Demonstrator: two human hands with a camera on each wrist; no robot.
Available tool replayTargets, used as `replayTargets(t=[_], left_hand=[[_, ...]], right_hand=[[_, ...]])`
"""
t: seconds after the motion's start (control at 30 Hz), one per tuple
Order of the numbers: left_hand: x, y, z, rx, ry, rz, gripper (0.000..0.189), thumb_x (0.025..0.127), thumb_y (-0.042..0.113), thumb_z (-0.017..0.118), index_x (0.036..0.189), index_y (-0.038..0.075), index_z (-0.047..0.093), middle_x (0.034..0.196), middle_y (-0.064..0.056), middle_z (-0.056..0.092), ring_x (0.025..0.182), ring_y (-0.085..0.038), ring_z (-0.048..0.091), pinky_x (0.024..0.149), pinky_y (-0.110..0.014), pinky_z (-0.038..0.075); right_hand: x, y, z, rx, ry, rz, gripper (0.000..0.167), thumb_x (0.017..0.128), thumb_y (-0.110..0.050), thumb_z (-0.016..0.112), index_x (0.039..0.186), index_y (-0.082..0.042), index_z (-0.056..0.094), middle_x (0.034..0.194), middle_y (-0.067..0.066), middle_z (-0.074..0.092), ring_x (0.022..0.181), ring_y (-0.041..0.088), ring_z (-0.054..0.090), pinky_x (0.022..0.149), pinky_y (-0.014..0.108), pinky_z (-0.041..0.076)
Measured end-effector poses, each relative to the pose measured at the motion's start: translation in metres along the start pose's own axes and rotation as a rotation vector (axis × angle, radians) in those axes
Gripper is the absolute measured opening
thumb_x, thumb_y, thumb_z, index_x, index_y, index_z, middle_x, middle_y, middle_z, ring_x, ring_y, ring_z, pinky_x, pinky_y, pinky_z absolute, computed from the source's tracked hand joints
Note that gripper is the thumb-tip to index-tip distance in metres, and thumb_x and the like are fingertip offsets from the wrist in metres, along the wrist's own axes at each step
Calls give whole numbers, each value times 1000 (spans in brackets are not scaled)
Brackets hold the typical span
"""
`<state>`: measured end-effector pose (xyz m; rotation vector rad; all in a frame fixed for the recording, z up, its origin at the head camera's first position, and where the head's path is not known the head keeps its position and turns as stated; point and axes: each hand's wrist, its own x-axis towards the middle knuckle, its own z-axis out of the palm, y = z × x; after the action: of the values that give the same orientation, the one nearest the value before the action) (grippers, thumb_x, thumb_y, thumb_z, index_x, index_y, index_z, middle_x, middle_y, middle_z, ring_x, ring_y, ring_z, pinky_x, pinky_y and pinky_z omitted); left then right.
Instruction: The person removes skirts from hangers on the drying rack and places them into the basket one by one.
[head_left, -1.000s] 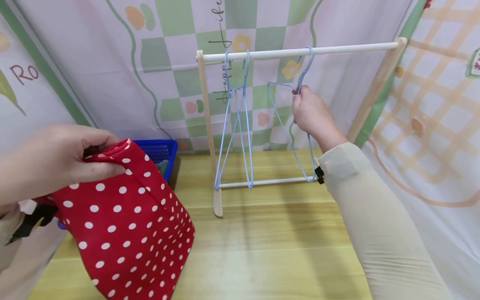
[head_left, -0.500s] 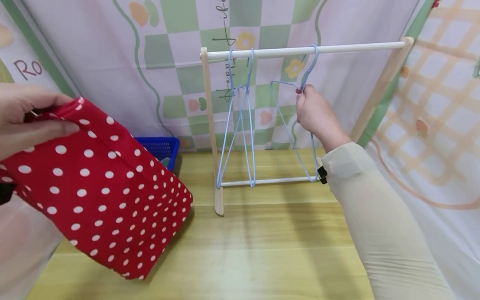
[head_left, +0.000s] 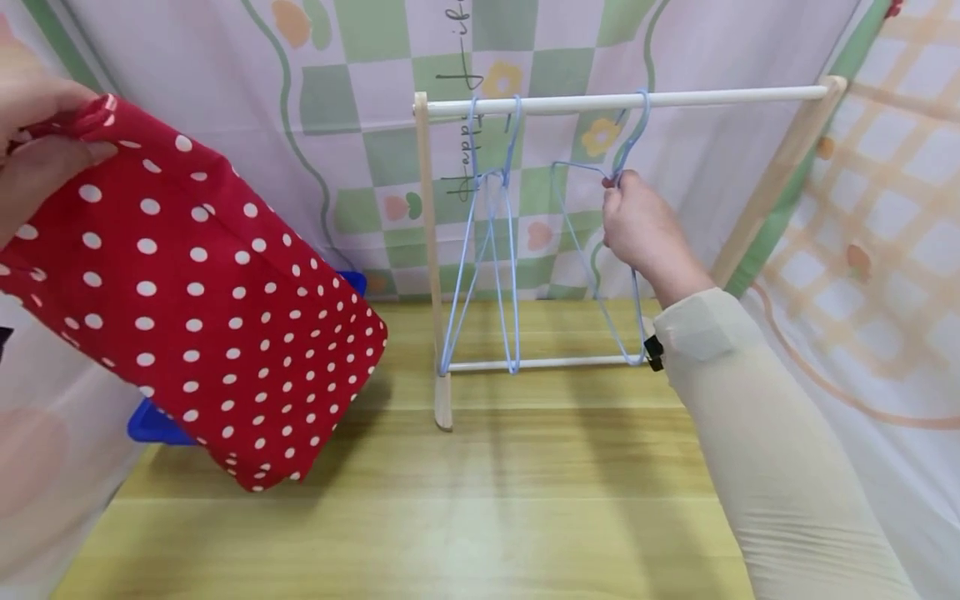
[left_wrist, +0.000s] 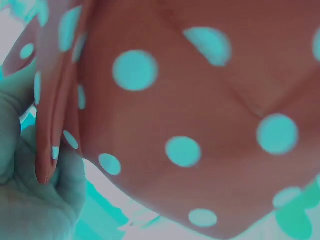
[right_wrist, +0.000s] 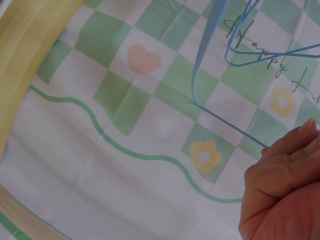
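My left hand (head_left: 41, 137) pinches a red cloth with white dots (head_left: 217, 292) by its upper corner, at the left of the head view. The cloth hangs slanted over the table, its lower end toward the middle. In the left wrist view the thumb and fingers (left_wrist: 45, 190) close on a folded edge of the cloth (left_wrist: 150, 115). My right hand (head_left: 645, 229) grips a blue wire hanger (head_left: 577, 233) at its neck, just below the hook, which stays over the white rail (head_left: 720, 97). The right wrist view shows that hand (right_wrist: 285, 185) at the hanger's neck.
Two more blue hangers (head_left: 513, 275) hang at the rack's left end, beside its wooden post (head_left: 429, 233). A blue basket (head_left: 161, 425) stands behind the cloth, mostly hidden. A patterned curtain (head_left: 367, 150) backs the wooden table (head_left: 450, 517).
My left hand has moved up and left, lifting the dotted cloth, which now covers most of the basket. My right hand keeps its grip on the hanger.
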<state>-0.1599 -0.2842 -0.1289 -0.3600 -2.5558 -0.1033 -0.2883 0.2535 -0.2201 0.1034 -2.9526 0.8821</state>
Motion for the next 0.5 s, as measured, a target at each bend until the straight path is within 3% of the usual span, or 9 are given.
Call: replayTargets(t=[0.03, 0.17, 0.3, 0.5], left_hand=[[2, 3, 0, 11, -15, -10, 51, 91, -6, 70, 140, -7, 56, 124, -38, 58, 104, -63, 53, 84, -82, 42], [6, 7, 4, 6, -67, -86, 49, 99, 2, 63, 147, -3, 52, 126, -37, 58, 106, -62, 54, 86, -80, 44], [3, 7, 7, 19, -56, -86, 47, 103, 5, 59, 149, 1, 52, 125, -35, 60, 105, -62, 57, 86, -80, 45], [4, 7, 13, 28, -67, -88, 49, 101, 2, 60, 150, 1, 52, 128, -34, 58, 110, -60, 54, 89, -80, 46]], right_hand=[[0, 0, 0, 1, -1, 1, 61, 112, -39, 11, 163, -11, 26, 121, 18, 62, 97, 31, 63, 75, 42, 49], [1, 1, 1, -11, 18, -8, 61, 112, -39, 11, 162, -11, 29, 120, 18, 62, 96, 31, 63, 75, 42, 48], [2, 2, 2, -32, 41, -25, 60, 111, -38, 11, 160, -9, 32, 115, 18, 65, 94, 31, 64, 75, 42, 47], [2, 3, 2, -29, 30, -25, 61, 112, -38, 11, 162, -10, 30, 120, 18, 61, 95, 30, 64, 76, 42, 47]])
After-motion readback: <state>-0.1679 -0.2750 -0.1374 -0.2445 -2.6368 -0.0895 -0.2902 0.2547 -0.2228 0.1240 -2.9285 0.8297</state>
